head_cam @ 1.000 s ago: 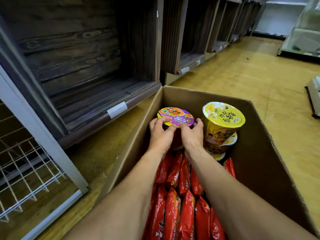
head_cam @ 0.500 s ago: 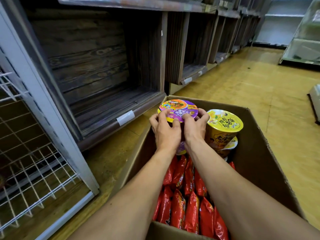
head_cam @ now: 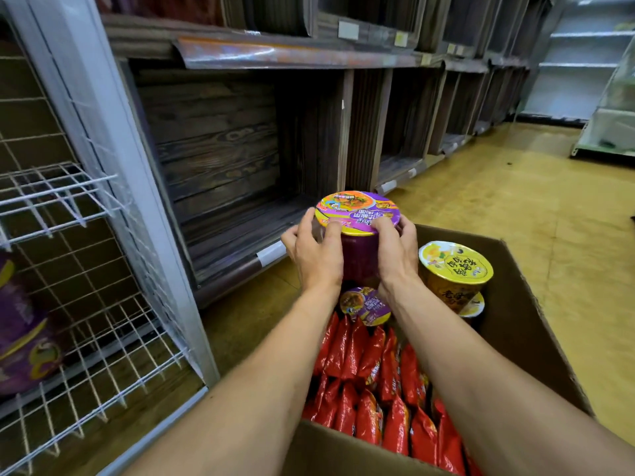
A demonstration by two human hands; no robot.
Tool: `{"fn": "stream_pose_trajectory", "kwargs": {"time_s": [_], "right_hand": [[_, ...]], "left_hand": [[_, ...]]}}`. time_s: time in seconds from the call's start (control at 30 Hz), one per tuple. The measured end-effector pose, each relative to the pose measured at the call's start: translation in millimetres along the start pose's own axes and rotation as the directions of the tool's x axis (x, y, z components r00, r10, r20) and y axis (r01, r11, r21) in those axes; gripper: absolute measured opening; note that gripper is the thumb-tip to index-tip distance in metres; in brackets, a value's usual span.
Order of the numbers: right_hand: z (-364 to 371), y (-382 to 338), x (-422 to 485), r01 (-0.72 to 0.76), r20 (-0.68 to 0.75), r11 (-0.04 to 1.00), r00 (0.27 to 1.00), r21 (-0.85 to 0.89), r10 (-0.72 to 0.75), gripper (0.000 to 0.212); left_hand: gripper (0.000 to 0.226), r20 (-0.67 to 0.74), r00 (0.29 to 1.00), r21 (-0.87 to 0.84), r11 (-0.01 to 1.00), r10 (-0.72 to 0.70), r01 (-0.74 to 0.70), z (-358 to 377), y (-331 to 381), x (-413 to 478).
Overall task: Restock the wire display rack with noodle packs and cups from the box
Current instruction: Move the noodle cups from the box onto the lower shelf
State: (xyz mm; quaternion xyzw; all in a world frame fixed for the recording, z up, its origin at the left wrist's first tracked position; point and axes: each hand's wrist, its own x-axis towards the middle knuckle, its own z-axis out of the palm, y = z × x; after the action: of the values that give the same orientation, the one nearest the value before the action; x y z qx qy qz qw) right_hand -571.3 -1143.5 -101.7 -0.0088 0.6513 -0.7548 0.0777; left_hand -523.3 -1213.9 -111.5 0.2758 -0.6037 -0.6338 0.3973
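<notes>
Above the box [head_cam: 529,338], far end: left hand [head_cam: 316,259] and right hand [head_cam: 395,255] wrap opposite sides of the purple cup [head_cam: 357,214], both grips curled snug on it, cup upright. I read the two-sided hold as steadying it for the wire rack [head_cam: 62,190], off left.

Bare floor [head_cam: 247,324] between box [head_cam: 522,321] and wire rack [head_cam: 103,338] (grey upright post [head_cam: 141,214] at the rack's edge)
</notes>
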Motion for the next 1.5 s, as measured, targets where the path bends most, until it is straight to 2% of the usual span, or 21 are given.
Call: {"fn": "stream_pose_trajectory", "kwargs": {"time_s": [0.2,0.3,0.43,0.53,0.67,0.73,0.8,1.03,1.13,1.23,1.33,1.43,1.5], "right_hand": [[20,-19,-27,0.051,0.093,0.999,0.994,0.016,-0.052,0.063],[30,-20,-37,0.052,0.163,0.998,0.986,-0.020,-0.048,0.063],[43,-14,-51,0.057,0.321,0.995,0.947,-0.081,-0.028,0.054],[57,-5,-70,0.098,0.394,0.983,0.918,-0.153,-0.030,0.054],[75,8,-93,0.103,0.461,0.979,0.887,-0.177,-0.010,0.055],[81,13,-100,0.107,0.491,0.976,0.871,-0.189,-0.001,0.049],[86,19,-105,0.108,0.510,0.974,0.860,-0.201,0.010,0.045],[97,30,-125,0.066,0.611,0.968,0.785,-0.241,0.098,0.034],[106,38,-137,0.067,0.612,0.962,0.782,-0.264,0.114,0.039],[115,49,-147,0.089,0.596,0.959,0.798,-0.268,0.093,0.046],[124,57,-156,0.045,0.553,0.965,0.826,-0.260,0.111,0.052],[130,60,-163,0.049,0.519,0.967,0.850,-0.250,0.091,0.063],[133,60,-166,0.077,0.518,0.960,0.852,-0.270,0.077,0.069]], "left_hand": [[0.048,-0.029,0.999,-0.033,0.999,0.031,-0.032,-23,20,4],[0.050,-0.054,0.998,-0.018,0.999,0.032,-0.033,-45,21,5],[0.072,-0.093,0.992,-0.115,0.991,-0.081,0.070,-82,18,8],[0.063,-0.121,0.982,-0.267,0.957,-0.145,0.108,-115,15,9],[0.060,-0.156,0.965,-0.337,0.930,-0.211,0.149,-152,14,11],[0.062,-0.150,0.957,-0.341,0.922,-0.246,0.184,-165,14,10],[0.051,-0.174,0.950,-0.334,0.923,-0.261,0.192,-177,16,7],[0.039,-0.257,0.936,-0.252,0.952,-0.240,0.175,-215,8,-1],[0.050,-0.253,0.935,-0.237,0.953,-0.249,0.190,-230,4,-1],[0.036,-0.244,0.936,-0.214,0.955,-0.254,0.204,-241,1,-1],[0.033,-0.222,0.938,-0.165,0.959,-0.265,0.231,-251,0,1],[0.052,-0.193,0.937,-0.157,0.952,-0.292,0.264,-257,-1,0],[0.050,-0.175,0.928,-0.150,0.941,-0.329,0.305,-261,-4,-3]]}}
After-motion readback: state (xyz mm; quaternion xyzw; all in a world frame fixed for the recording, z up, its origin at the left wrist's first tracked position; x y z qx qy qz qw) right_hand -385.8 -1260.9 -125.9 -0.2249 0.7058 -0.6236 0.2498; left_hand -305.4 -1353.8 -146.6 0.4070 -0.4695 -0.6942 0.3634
